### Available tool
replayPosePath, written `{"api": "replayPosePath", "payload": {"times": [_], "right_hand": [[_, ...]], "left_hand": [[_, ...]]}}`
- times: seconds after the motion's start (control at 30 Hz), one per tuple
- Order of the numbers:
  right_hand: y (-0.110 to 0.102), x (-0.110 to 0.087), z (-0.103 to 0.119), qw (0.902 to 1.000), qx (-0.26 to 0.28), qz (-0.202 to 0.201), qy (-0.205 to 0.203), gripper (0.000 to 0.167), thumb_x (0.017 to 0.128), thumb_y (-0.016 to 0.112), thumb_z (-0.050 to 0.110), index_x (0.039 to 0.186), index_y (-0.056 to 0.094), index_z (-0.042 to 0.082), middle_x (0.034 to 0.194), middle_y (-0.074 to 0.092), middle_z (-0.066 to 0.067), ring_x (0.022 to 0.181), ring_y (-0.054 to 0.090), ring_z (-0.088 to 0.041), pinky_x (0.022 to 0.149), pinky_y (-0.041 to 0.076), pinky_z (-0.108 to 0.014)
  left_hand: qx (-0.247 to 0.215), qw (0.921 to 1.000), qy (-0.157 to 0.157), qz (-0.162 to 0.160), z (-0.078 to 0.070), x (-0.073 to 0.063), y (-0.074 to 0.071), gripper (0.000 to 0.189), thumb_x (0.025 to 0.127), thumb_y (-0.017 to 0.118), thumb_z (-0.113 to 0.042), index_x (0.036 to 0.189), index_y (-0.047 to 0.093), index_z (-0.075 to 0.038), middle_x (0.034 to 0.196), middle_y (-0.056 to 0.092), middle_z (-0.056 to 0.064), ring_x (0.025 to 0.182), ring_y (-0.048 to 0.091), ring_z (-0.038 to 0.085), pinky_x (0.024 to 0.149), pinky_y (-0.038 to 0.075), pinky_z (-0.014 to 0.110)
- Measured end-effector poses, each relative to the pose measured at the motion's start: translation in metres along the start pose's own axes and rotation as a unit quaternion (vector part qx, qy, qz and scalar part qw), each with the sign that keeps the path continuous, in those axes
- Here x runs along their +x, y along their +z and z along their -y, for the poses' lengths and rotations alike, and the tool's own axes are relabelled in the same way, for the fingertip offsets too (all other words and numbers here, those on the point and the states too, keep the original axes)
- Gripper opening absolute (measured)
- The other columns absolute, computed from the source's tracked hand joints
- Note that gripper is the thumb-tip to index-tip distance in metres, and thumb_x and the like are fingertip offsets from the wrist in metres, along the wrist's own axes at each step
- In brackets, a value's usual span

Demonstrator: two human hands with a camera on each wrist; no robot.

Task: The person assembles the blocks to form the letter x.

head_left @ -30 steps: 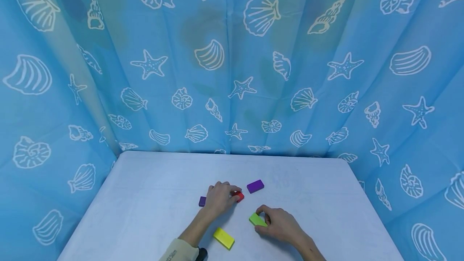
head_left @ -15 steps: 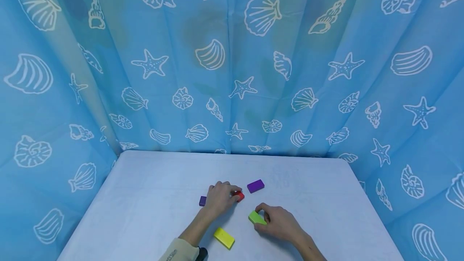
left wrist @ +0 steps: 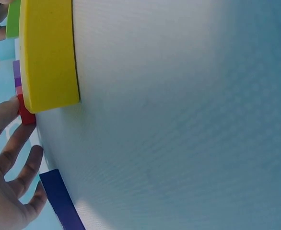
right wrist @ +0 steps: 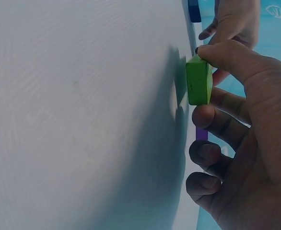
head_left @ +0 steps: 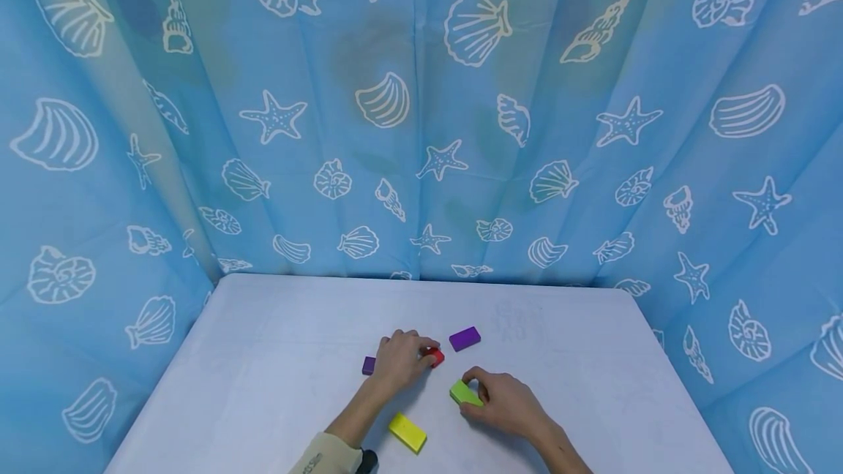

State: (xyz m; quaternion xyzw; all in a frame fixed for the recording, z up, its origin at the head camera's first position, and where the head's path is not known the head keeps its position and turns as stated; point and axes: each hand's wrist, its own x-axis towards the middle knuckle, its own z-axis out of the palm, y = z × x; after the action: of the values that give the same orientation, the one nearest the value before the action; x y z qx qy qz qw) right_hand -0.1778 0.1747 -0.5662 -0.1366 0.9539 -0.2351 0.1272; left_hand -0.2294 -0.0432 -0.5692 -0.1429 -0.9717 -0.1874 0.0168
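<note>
Sleeve: a pale cuff [head_left: 326, 454] on the left forearm, at the near edge of the head view, beside a dark wristband [head_left: 367, 461].
Yellow block: the nearest block [head_left: 407, 433], lying flat between the two forearms, touched by neither hand.
Right hand: at the right [head_left: 510, 407], thumb and forefinger clamped on opposite ends of the green block [head_left: 465, 393]; remaining fingers bent and slightly apart.
Green block: right of and nearer than the red one; whether it touches the table cannot be told.
Left hand: farther off and to the left [head_left: 397, 363], thumb and forefinger pinching the red block [head_left: 435, 358]; other fingers spread apart.
Dark purple block: just left of the left hand [head_left: 369, 365], partly hidden by it; contact cannot be told.
Purple block: the farthest block [head_left: 465, 339], flat, just beyond and right of the red one, apart from it.
Table: white-covered [head_left: 276, 335], beneath all the blocks.
Curtain: blue [head_left: 421, 115], printed with white shells and starfish, behind the table's far edge.
</note>
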Motion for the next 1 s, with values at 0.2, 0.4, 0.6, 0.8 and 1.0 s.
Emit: {"api": "replayPosePath", "payload": {"times": [0.2, 0.4, 0.6, 0.8, 1.0], "right_hand": [[0.0006, 0.0021, 0.0031, 1.0000, 0.002, -0.004, 0.005, 0.048, 0.081, 0.078, 0.052, 0.118, 0.066, 0.025, 0.067, 0.050, 0.008, 0.062, 0.046, -0.009, 0.055, 0.035, -0.027], [0.0002, 0.0036, 0.0067, 0.9999, 0.003, -0.008, 0.012, 0.048, 0.081, 0.078, 0.051, 0.119, 0.066, 0.024, 0.068, 0.051, 0.007, 0.063, 0.047, -0.010, 0.056, 0.036, -0.027], [0.0001, 0.0049, 0.0094, 0.9998, -0.002, -0.016, 0.009, 0.047, 0.081, 0.078, 0.050, 0.119, 0.066, 0.024, 0.067, 0.050, 0.007, 0.062, 0.046, -0.010, 0.057, 0.035, -0.027], [0.0005, 0.0069, 0.0099, 0.9998, -0.009, -0.019, 0.006, 0.047, 0.082, 0.078, 0.051, 0.119, 0.066, 0.025, 0.068, 0.050, 0.007, 0.062, 0.045, -0.010, 0.057, 0.035, -0.028], [0.0029, 0.0093, 0.0103, 0.9997, -0.008, -0.022, 0.013, 0.046, 0.082, 0.078, 0.050, 0.120, 0.066, 0.025, 0.067, 0.049, 0.007, 0.062, 0.045, -0.009, 0.056, 0.035, -0.027]], "left_hand": [[0.003, 1.0000, 0.003, 0.003, 0.0000, -0.0005, -0.0004, 0.027, 0.090, 0.077, -0.033, 0.117, 0.076, -0.033, 0.096, 0.068, -0.005, 0.089, 0.053, 0.017, 0.085, 0.046, 0.044], [0.000, 0.9999, 0.008, 0.007, 0.0010, -0.0006, -0.0009, 0.028, 0.090, 0.076, -0.033, 0.118, 0.075, -0.033, 0.096, 0.068, -0.004, 0.089, 0.053, 0.017, 0.085, 0.047, 0.045], [0.000, 0.9999, 0.011, 0.005, 0.0017, 0.0001, -0.0010, 0.028, 0.089, 0.077, -0.033, 0.118, 0.076, -0.032, 0.094, 0.068, -0.005, 0.088, 0.052, 0.016, 0.084, 0.047, 0.045], [-0.003, 0.9999, 0.010, 0.005, 0.0016, -0.0004, -0.0006, 0.028, 0.089, 0.077, -0.033, 0.118, 0.075, -0.032, 0.094, 0.067, -0.006, 0.089, 0.053, 0.016, 0.084, 0.046, 0.044], [0.001, 1.0000, 0.008, 0.001, 0.0010, -0.0008, -0.0005, 0.029, 0.089, 0.078, -0.033, 0.118, 0.076, -0.033, 0.093, 0.067, -0.006, 0.088, 0.053, 0.016, 0.082, 0.046, 0.043]]}}
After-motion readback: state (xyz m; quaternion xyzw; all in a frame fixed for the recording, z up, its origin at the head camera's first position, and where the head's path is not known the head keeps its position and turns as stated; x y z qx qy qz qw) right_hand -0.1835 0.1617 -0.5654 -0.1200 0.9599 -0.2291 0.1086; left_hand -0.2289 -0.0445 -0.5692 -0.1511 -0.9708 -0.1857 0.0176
